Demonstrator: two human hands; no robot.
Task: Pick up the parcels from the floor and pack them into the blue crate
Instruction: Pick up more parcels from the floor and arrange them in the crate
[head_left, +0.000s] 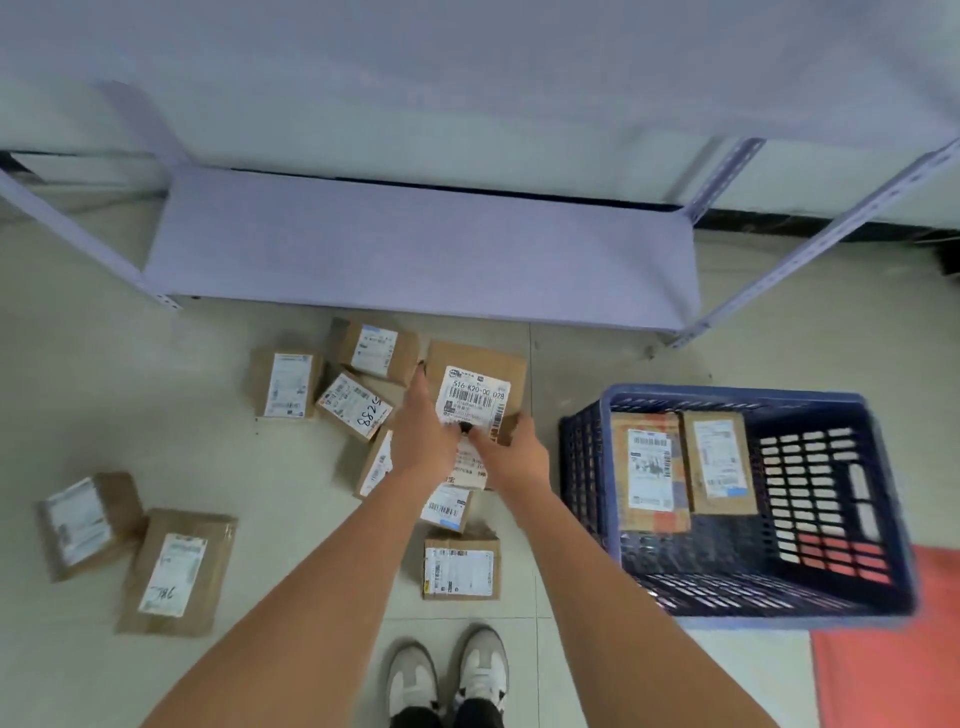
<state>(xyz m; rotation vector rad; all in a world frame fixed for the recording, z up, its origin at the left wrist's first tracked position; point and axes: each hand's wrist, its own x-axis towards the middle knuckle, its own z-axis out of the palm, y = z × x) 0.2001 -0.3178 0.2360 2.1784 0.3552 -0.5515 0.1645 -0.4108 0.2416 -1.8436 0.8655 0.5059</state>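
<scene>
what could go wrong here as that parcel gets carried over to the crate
1. Both hands, left hand and right hand, grip only the held parcel's near edges, so it might tip away and drop.
2. Loose parcels lie near the shoes, a likely trip hazard.
3. The blue crate already holds two parcels at its left; a careless drop could land on them.

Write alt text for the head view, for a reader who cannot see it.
Both hands, left hand and right hand, grip a labelled parcel above other parcels scattered on the floor. The blue crate, at right, holds two.
</scene>
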